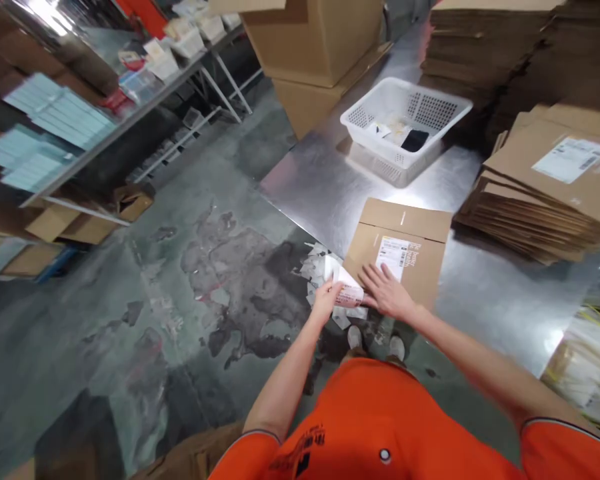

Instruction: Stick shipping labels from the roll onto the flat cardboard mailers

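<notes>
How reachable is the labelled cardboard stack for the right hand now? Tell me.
Likely yes: the right hand lies spread on the flat carton, and beyond that carton only bare metal table seems to separate it from the cardboard stack.

Flat ctn (405, 220) on tbl (300, 180), basket (380, 140) behind, ctn stack (540, 200) to R, bench (125, 127) w/ bins (187, 43) far L

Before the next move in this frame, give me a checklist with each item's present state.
1. Left hand gripping the printed label sheets: ok.
2. Right hand open over the flattened carton: ok.
3. White basket apart from that carton: ok.
4. Carton's label stuck down at every edge: cannot tell, fingers cover part.
5. Print on that label readable for checking: cannot tell, too small and blurred.
6. Carton stack at the right squared up: not ok, edges uneven.
</notes>
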Available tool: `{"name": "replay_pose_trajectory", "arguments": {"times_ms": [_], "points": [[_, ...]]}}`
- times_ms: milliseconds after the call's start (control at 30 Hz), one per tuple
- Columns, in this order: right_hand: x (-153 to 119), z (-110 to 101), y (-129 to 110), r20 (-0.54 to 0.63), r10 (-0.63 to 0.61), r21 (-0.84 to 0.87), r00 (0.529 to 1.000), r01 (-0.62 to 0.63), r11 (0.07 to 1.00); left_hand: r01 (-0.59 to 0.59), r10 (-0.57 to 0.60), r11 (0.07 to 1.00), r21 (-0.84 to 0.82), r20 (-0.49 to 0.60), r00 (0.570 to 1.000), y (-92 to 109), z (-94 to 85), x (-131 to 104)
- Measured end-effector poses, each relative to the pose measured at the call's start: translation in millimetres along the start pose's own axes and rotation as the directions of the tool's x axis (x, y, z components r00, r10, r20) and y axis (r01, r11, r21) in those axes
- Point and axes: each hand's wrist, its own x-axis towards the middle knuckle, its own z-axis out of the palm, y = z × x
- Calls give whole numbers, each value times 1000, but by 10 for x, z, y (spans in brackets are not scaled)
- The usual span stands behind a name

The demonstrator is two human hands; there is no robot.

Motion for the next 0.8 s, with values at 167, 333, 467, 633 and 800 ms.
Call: {"name": "replay_pose_trajectory", "arguments": {"times_ms": [167,333,467,633,800], "points": [[-682,-137,331,-331,534,156,778,-514,844,0,-3,999,-39,-83,997,-17,-31,20],[-902,-254,556,-252,772,324,583,-701,635,-2,-2,999,-49,-100,995,53,4,111],[-900,-294,317,-200,738,376,644,-645,665,-23,23,1000,22,-16,1000,106,205,5],[-1076,-634,215,-229,789,715,570,-451,534,-13,15,998,64,-26,1000,146,365,-381],[-1287,-1469,860,-440,813,809,380,-226,543,18,-16,993,-121,17,1000,250,590,-699]]}}
